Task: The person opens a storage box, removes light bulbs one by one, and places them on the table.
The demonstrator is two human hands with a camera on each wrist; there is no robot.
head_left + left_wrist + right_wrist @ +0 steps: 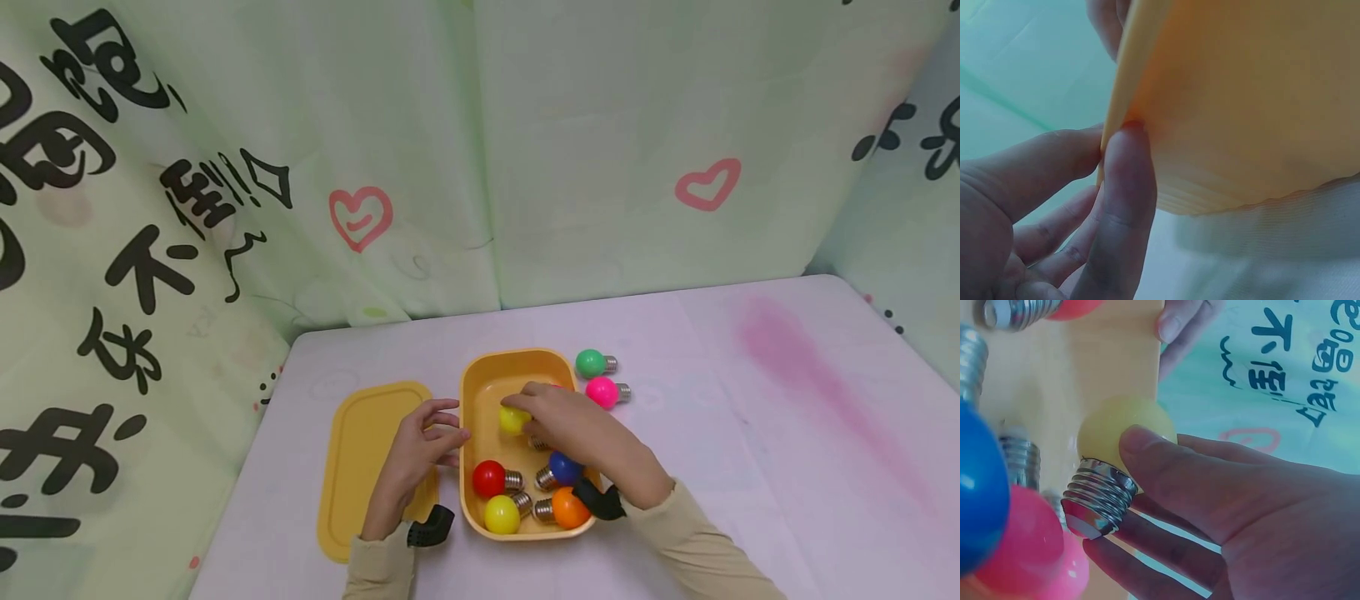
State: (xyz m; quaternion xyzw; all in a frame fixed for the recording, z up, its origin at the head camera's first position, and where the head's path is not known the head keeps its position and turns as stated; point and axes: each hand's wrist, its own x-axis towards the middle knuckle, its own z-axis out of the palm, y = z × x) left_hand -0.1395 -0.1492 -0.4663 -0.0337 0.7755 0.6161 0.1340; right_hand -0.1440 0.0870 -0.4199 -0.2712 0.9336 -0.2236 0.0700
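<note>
My right hand [570, 421] pinches a yellow light bulb [512, 420] over the yellow plastic box [487, 385]. In the right wrist view the thumb lies on the yellow globe [1110, 428], and the silver screw base [1100, 494] is bare. My left hand [423, 446] grips the box's left rim, with thumb and a finger [1125, 194] on opposite sides of the wall. Inside the box lie a red bulb [489, 478], another yellow bulb [502, 514], a blue bulb [566, 468] and an orange bulb [570, 508]. My right hand hides part of the box.
A yellow lid [367, 433] lies flat left of the box, partly behind my left hand. To the box's right, a green bulb [591, 362] and a pink bulb [602, 392] lie on the pale tablecloth [705, 433]. A printed curtain [585, 150] hangs behind the table.
</note>
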